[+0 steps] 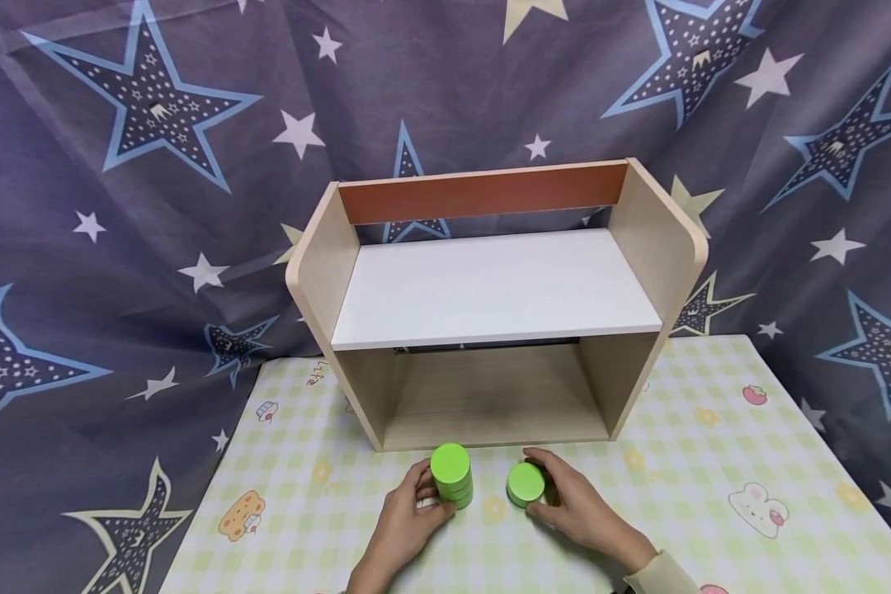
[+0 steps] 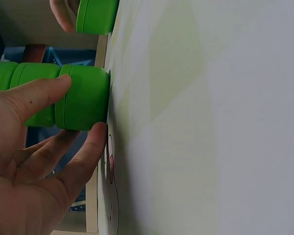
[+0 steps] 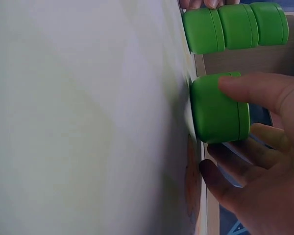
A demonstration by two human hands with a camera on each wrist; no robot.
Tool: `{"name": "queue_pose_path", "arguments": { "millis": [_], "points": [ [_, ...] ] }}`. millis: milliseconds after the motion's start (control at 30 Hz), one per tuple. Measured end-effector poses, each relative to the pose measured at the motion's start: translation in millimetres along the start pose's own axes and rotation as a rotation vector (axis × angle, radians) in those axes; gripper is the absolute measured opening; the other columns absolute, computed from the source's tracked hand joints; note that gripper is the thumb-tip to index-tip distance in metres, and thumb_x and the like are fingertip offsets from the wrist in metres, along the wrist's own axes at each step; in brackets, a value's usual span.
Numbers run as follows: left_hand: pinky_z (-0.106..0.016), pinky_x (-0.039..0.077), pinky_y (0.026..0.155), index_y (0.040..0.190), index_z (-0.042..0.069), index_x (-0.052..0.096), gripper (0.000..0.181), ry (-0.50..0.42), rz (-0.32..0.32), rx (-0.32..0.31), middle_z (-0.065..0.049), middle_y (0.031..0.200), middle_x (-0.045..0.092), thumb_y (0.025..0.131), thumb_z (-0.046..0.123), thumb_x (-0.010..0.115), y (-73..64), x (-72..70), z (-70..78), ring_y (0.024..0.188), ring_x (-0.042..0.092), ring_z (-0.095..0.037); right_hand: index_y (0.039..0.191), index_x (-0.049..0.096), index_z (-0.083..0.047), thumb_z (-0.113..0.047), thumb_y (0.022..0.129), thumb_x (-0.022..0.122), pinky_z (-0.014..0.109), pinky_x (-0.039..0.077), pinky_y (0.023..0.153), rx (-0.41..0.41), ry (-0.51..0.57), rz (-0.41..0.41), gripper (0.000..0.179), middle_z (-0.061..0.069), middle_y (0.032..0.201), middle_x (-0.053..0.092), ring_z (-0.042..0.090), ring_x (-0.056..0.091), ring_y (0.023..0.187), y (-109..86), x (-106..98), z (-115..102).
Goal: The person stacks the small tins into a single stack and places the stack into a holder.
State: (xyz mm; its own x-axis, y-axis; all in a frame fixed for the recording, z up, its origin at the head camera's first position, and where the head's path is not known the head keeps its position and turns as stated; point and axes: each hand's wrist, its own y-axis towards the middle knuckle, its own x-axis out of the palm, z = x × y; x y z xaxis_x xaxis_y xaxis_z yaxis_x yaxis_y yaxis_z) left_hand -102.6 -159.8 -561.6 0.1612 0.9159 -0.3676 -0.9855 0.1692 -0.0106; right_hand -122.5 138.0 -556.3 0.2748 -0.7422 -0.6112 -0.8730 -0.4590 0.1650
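Three round green lidded tins (image 1: pixel 451 468) stand stacked on the cloth in front of the shelf. From the left side my left hand (image 1: pixel 407 518) holds the stack, its thumb on the near side, with a fingertip low at the bottom tin (image 2: pixel 85 98) in the left wrist view. A single green tin (image 1: pixel 525 484) stands upright on the cloth to the right of the stack. My right hand (image 1: pixel 581 505) grips it from the right, thumb at the lid's edge in the right wrist view; the fingers (image 3: pixel 250 152) curve round its far side, partly hidden behind it.
Behind the tins stands a two-level wooden shelf (image 1: pixel 490 396) with a white upper board (image 1: pixel 497 285) and a brown back rail (image 1: pixel 483 191). A green-checked cloth (image 1: pixel 683 462) with cartoon prints covers the table. A dark star-patterned curtain (image 1: pixel 215 223) hangs around it.
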Motion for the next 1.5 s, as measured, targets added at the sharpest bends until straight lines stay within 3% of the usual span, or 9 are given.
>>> {"name": "queue_pose_path", "arguments": {
  "millis": [833,1133,1500],
  "points": [
    [-0.026,0.057,0.085,0.146,-0.001,0.042,0.073,-0.009,0.002,-0.009,-0.018,0.126,0.062,0.086,0.014,0.081,-0.1,0.0,2.2,0.111,0.064,-0.030,0.148,0.040,-0.005,-0.007,0.085,0.080,0.044,0.050,0.097,0.008,0.019,0.000,0.075,0.002,0.134,0.058,0.020,0.056,0.119,0.7,-0.3,2.8],
    [-0.027,0.057,0.084,0.146,-0.001,0.042,0.074,-0.024,0.001,0.002,-0.019,0.126,0.062,0.085,0.015,0.082,-0.4,0.0,2.9,0.110,0.064,-0.030,0.148,0.041,-0.002,-0.007,0.084,0.081,0.044,0.051,0.096,-0.016,0.010,0.018,0.076,0.006,0.134,0.059,0.022,0.057,0.119,2.0,0.2,1.2],
    [-0.025,0.057,0.085,0.147,0.001,0.042,0.073,-0.003,-0.009,-0.018,-0.017,0.127,0.063,0.087,0.014,0.080,0.1,-0.8,2.0,0.111,0.064,-0.028,0.148,0.041,-0.008,-0.009,0.085,0.081,0.042,0.053,0.096,0.002,0.033,0.017,0.076,0.001,0.134,0.058,0.020,0.056,0.121,5.7,-2.7,-5.6]
  ]
}}
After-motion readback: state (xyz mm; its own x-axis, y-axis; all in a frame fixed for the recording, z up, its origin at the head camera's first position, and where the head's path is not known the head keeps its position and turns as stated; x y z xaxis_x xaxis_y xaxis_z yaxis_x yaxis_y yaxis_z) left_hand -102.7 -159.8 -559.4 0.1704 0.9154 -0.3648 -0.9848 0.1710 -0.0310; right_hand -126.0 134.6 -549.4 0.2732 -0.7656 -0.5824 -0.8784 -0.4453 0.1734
